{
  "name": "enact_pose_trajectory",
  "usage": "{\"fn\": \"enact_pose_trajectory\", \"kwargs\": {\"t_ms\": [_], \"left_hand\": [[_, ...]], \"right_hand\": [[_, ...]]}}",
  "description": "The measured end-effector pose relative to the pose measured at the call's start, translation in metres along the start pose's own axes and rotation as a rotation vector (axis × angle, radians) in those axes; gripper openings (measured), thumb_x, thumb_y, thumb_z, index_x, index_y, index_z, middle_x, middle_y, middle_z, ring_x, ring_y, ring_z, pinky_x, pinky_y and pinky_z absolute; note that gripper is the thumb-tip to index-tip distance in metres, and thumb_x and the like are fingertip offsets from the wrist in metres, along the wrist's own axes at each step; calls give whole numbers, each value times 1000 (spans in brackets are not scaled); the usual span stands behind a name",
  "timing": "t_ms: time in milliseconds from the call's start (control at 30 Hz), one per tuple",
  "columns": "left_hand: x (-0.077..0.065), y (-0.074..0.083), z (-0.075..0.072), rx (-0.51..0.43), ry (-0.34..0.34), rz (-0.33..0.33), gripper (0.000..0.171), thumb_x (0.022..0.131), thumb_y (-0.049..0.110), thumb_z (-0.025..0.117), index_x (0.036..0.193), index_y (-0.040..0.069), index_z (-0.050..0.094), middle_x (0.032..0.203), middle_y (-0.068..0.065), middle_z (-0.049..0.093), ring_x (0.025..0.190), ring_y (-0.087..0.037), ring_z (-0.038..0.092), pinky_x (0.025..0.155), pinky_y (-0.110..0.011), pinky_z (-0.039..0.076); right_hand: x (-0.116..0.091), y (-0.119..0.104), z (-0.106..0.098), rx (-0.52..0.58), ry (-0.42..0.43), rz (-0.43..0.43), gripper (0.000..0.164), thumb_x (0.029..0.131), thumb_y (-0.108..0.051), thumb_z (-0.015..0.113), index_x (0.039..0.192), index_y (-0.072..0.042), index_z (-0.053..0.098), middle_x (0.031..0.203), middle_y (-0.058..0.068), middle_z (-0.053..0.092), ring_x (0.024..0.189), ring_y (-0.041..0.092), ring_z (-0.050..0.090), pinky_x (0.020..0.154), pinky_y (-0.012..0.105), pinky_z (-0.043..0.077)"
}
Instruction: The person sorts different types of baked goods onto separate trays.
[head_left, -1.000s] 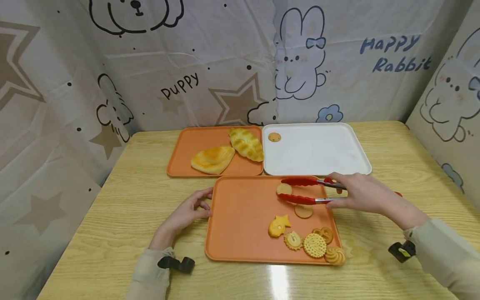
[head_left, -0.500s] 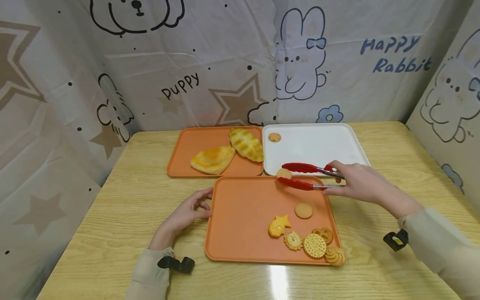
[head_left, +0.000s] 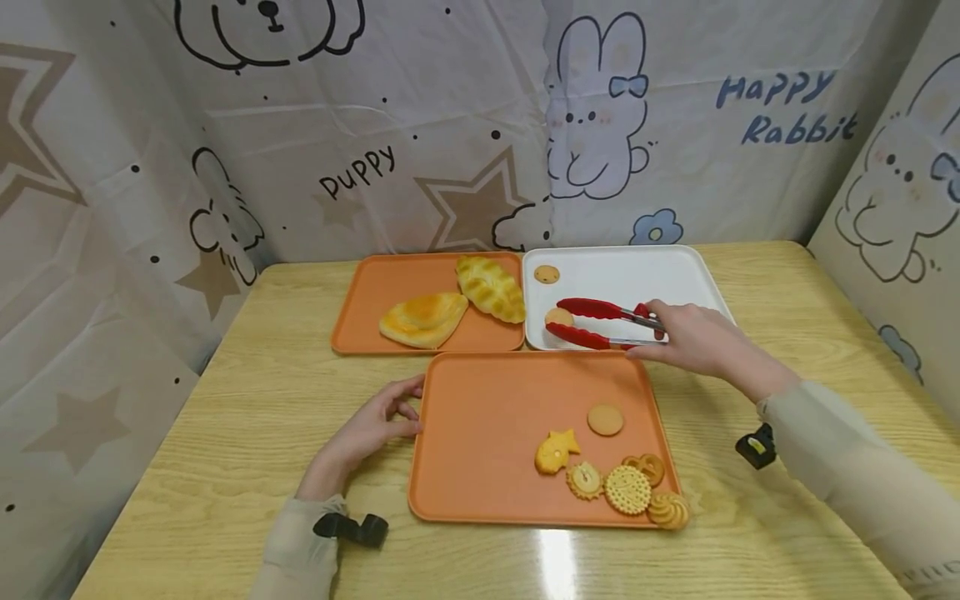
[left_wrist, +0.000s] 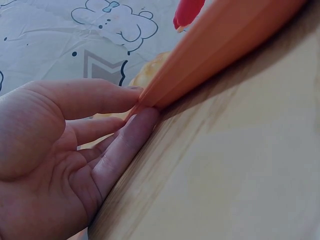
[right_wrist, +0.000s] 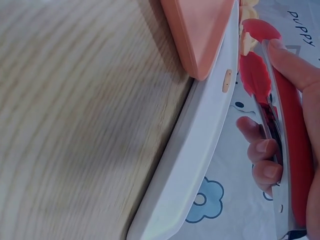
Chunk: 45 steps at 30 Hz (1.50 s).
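While tongs (head_left: 596, 309) hold biscuit (head_left: 558, 317) | white tray (head_left: 652, 283) — cookie (head_left: 547, 274) | front tray (head_left: 480, 442) — six cookies (head_left: 628, 489)

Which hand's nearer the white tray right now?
Right. The right hand, holding the red-tipped tongs, is over the white tray's near-right part in the head view; the left hand is farther off, at the near orange tray's left rim.
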<state>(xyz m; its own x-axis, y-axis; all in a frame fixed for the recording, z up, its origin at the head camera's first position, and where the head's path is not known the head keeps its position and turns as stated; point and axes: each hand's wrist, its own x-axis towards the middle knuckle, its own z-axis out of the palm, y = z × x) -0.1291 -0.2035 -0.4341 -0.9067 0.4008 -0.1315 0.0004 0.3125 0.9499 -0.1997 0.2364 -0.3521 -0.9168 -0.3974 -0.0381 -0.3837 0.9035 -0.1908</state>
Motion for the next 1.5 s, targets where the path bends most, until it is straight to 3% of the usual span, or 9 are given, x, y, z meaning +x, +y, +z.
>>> {"fn": "enact_pose_trajectory", "kwargs": {"t_ms": [533,767,1500], "left_hand": [[2,1,-1,4,0,5,67,83,3,62,142,7,30,130,-19,37,90,-17,49,74,-22,48],[2,1,-1,2,-10,8,67,84,4,62,142,7,29,130,-19,36,90,-17,49,74,-23,49],[1,0,1,4,-2,-1,67,83,3,63,141,7,31,129,-18,38,90,-17,49,74,-22,48]], "right_hand": [[33,1,11,-1,3,60,68,74,-58,63,113,-5,50,70,5,56,58,19,48,50,29,38],[45,1,14,42,-44,111,71,75,-59,61,114,-1,48,73,7,56,60,20,49,49,28,38],[52,0,22,58,-59,185,87,71,-65,61,123,3,43,92,17,61,71,25,55,64,39,49]]}}
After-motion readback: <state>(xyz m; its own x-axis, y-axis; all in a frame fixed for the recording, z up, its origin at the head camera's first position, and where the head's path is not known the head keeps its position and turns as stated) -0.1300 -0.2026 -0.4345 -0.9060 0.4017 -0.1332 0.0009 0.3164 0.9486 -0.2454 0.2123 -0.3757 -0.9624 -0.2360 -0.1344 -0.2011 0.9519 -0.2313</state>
